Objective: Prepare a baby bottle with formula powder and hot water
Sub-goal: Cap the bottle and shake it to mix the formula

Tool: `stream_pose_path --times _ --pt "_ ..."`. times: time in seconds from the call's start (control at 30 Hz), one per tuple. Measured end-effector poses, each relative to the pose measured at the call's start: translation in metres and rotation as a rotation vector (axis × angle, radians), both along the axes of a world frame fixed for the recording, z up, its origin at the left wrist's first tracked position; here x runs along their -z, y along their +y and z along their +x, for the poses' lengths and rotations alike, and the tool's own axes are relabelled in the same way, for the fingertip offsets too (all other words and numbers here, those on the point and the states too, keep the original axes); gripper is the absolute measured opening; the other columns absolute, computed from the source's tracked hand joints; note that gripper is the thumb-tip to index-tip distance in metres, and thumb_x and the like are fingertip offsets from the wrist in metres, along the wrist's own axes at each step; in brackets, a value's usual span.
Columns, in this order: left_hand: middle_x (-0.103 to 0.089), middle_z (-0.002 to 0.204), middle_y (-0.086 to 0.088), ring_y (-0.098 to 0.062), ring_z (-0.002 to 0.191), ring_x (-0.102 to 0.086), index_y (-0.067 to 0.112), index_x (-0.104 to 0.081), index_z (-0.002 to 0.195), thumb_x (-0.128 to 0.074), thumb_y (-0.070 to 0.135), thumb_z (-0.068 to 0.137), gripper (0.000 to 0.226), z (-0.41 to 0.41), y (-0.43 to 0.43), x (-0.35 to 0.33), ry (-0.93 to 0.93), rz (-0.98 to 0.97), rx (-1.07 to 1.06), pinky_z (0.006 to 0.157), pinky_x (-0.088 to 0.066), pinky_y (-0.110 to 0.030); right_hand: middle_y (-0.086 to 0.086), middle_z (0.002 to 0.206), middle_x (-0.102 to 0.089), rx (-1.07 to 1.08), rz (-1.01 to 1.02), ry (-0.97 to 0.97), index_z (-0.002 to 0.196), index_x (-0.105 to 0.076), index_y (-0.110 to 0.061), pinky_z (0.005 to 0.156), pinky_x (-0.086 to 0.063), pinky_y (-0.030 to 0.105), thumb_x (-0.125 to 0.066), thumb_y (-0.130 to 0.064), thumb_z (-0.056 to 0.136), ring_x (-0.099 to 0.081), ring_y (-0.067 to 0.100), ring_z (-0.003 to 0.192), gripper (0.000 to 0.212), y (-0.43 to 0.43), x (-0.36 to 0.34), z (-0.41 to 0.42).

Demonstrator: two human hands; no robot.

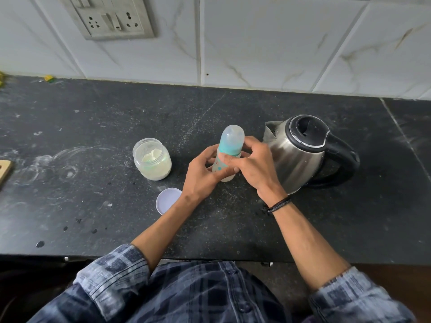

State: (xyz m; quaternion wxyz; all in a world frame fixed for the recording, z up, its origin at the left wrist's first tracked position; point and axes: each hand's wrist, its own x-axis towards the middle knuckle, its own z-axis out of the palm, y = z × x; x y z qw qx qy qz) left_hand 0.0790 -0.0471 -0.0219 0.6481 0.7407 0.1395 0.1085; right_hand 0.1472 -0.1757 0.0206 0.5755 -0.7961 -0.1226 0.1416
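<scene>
A baby bottle [229, 148] with a teal collar and a clear cap stands upright on the black counter [93, 206]. My left hand [201, 173] grips its lower body from the left. My right hand [254, 162] curls its fingers around the bottle just below the teal collar. To the left stands an open clear jar of pale formula powder [152, 159], its round white lid [168, 200] lying flat in front of it. A steel electric kettle [300, 152] with a black lid and handle stands just right of my right hand.
A white tiled wall with a switch and socket plate [112, 19] rises behind the counter. A wooden board edge [4, 170] shows at the far left. The counter's front edge runs just before my checked shirt.
</scene>
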Motion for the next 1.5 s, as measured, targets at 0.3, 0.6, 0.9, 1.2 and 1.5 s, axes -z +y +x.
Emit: stream_pose_path --times 0.3,0.6,0.9,1.2,1.5 --pt "-0.075 0.11 0.01 -0.002 0.094 -0.069 0.02 -0.062 0.137 -0.085 0.019 0.081 0.06 0.002 -0.007 0.002 -0.02 0.024 -0.031 0.083 -0.057 -0.023 -0.008 0.102 -0.071 0.138 0.021 -0.093 0.1 -0.076 -0.019 0.087 -0.061 0.044 -0.085 -0.048 0.058 -0.072 0.012 0.097 0.052 0.007 0.006 -0.006" --pt "-0.075 0.104 0.006 -0.004 0.085 -0.064 0.017 -0.067 0.128 -0.09 0.019 0.076 0.057 0.004 0.01 -0.002 0.013 -0.019 0.018 0.078 -0.053 -0.019 -0.001 0.116 -0.076 -0.192 0.083 0.115 0.123 -0.071 -0.016 0.105 -0.053 0.05 -0.087 -0.028 0.075 -0.07 0.018 0.115 0.052 -0.004 -0.002 0.015" --pt "-0.075 0.101 0.0 -0.023 0.098 -0.071 0.023 -0.069 0.113 -0.093 0.036 0.068 0.053 0.002 0.019 -0.002 0.084 0.024 0.108 0.093 -0.056 -0.051 0.002 0.106 -0.077 -0.148 0.044 0.109 0.114 -0.072 -0.016 0.095 -0.059 0.046 -0.086 -0.023 0.081 -0.073 0.021 0.102 0.036 -0.001 0.0 0.008" --pt "-0.071 0.097 0.003 -0.018 0.093 -0.067 0.023 -0.061 0.106 -0.092 0.031 0.071 0.047 0.002 0.009 0.001 0.057 0.073 0.022 0.081 -0.059 -0.04 -0.004 0.099 -0.075 0.005 0.007 0.032 0.093 -0.069 -0.032 0.08 -0.062 0.051 -0.085 -0.042 0.067 -0.074 0.02 0.096 0.032 0.011 0.004 -0.002" --pt "-0.067 0.092 0.016 -0.002 0.083 -0.062 0.029 -0.06 0.106 -0.084 0.045 0.069 0.047 0.0 -0.002 0.002 0.053 0.142 -0.064 0.075 -0.057 -0.031 -0.006 0.1 -0.073 0.107 -0.025 0.032 0.102 -0.072 -0.023 0.084 -0.062 0.046 -0.081 -0.048 0.065 -0.072 0.014 0.095 0.046 0.014 0.006 -0.008"
